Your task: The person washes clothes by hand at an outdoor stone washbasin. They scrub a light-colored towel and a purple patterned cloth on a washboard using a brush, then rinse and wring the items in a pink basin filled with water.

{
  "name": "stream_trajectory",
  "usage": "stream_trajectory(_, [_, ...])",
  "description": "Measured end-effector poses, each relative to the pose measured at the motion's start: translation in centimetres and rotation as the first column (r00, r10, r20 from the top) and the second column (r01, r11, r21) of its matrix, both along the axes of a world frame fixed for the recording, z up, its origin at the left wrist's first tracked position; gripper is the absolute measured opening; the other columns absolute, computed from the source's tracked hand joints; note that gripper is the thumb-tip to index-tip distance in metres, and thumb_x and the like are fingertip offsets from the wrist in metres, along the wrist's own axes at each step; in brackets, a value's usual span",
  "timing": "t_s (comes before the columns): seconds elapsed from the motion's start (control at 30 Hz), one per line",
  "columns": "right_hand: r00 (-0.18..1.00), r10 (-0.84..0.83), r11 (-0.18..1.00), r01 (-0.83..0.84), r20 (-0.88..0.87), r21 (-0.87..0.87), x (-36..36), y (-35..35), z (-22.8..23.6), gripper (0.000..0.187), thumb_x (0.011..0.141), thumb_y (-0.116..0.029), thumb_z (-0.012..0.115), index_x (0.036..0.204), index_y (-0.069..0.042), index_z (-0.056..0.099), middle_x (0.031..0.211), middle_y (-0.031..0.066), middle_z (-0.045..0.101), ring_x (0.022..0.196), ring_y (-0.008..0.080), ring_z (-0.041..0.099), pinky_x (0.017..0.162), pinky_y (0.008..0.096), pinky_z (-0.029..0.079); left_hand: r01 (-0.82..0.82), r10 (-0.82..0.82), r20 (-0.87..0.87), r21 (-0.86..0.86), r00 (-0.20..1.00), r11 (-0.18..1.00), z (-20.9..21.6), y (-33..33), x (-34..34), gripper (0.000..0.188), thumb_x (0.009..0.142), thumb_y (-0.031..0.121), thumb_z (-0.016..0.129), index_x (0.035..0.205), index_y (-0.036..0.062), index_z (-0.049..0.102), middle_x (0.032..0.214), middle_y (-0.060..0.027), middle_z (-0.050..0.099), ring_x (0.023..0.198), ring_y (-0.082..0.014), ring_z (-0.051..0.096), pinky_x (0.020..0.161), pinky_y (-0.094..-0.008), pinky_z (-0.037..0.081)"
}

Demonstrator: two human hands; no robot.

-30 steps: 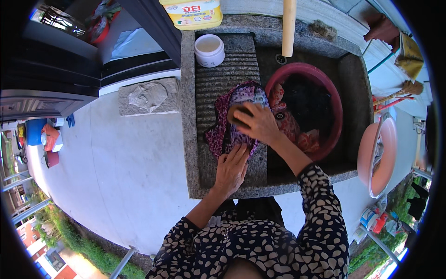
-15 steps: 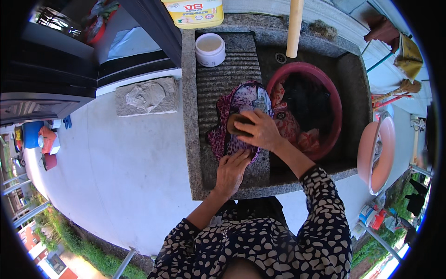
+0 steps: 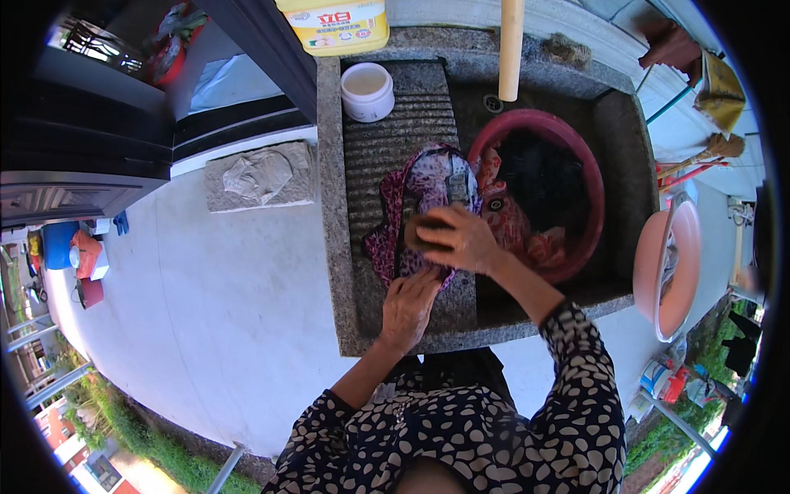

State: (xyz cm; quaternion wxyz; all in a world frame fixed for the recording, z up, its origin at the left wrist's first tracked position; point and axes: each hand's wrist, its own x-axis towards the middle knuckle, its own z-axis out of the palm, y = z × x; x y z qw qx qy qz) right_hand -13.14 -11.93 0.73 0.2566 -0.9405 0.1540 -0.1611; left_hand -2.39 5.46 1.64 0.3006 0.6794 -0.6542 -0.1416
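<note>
A purple and white patterned cloth item [image 3: 429, 174] with dark edging lies spread on the ribbed stone washboard [image 3: 399, 142] at the sink's left side. My right hand [image 3: 471, 239] is closed around a brown scrubbing brush [image 3: 418, 234], which is against the cloth's middle. My left hand [image 3: 406, 314] rests on the cloth's near end with its fingers stretched out. To the right, inside the stone sink [image 3: 336, 247], a dark pink basin [image 3: 594, 185] holds dark water and red-and-white patterned cloth [image 3: 508, 224]. The brush's underside is hidden.
A white tub [image 3: 367, 92] stands on the washboard's far end, near a yellow container [image 3: 337, 26]. A wooden pole [image 3: 510, 53] reaches over the sink's far side. At the right is a peach basin [image 3: 650, 263]. A grey cloth [image 3: 257, 175] lies on a slab at the left.
The brush and my right hand have shifted slightly nearer to me over the cloth. My left hand stays at the cloth's near end. The whole view has moved slightly.
</note>
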Motion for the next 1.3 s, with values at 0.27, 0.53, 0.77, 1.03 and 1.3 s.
stream_trajectory(0.27, [0.943,-0.331,0.939,0.333,-0.042,0.088,4.3,-8.6,-2.4,0.042,0.074,-0.033,0.079,0.11,-0.013,0.072,0.121,0.0091,0.059,0.109,0.0303,0.057,0.091,0.0384,0.049,0.005,-0.004,-0.045,0.04,0.999,0.999,-0.1,0.1,0.1,0.016,0.085,0.006,0.064,0.1,0.0048,0.059,0.094,-0.0092,0.061,0.089,-0.0278,0.059,0.077,-0.0392,0.045])
stream_trajectory(0.53, [0.999,-0.037,0.998,0.036,-0.016,-0.055,0.0,-0.5,-0.6,0.039,0.067,-0.033,0.08,0.102,-0.017,0.073,0.114,0.0047,0.058,0.098,0.0259,0.057,0.083,0.0383,0.052,0.027,-0.026,-0.011,0.088,1.0,0.996,-0.7,0.1,-0.4,0.022,0.082,0.006,0.065,0.102,0.0029,0.055,0.082,-0.0108,0.052,0.079,-0.0292,0.052,0.073,-0.0412,0.041])
stream_trajectory(0.77, [0.902,-0.431,0.902,0.431,0.001,0.025,3.9,-8.3,-3.2,0.04,0.071,-0.032,0.079,0.106,-0.015,0.073,0.113,0.0067,0.06,0.103,0.0283,0.058,0.086,0.0406,0.051,0.086,-0.087,0.015,0.056,0.996,0.995,-0.4,-0.2,-0.7,0.018,0.082,0.007,0.066,0.093,0.0057,0.052,0.077,-0.0084,0.052,0.075,-0.024,0.054,0.067,-0.037,0.039])
stream_trajectory(1.03, [0.999,0.016,0.999,-0.018,0.041,0.048,-0.3,0.9,0.0,0.041,0.069,-0.027,0.082,0.107,-0.014,0.072,0.121,0.0086,0.058,0.1,0.03,0.059,0.084,0.0399,0.053,0.019,-0.019,0.0,0.109,1.0,0.994,-0.6,0.2,-0.8,0.021,0.08,0.006,0.067,0.098,0.0047,0.056,0.083,-0.0102,0.054,0.079,-0.0269,0.056,0.07,-0.0399,0.041])
stream_trajectory(1.3, [0.842,-0.536,0.844,0.531,0.065,0.078,4.4,-8.3,-3.5,0.04,0.069,-0.029,0.081,0.106,-0.013,0.073,0.116,0.0083,0.06,0.102,0.0277,0.058,0.088,0.0384,0.05,0.071,-0.061,-0.07,0.145,0.996,0.987,0.1,1.3,-0.5,0.039,0.08,0.016,0.071,0.114,0.0031,0.057,0.106,-0.0172,0.054,0.096,-0.0329,0.056,0.082,-0.0417,0.044])
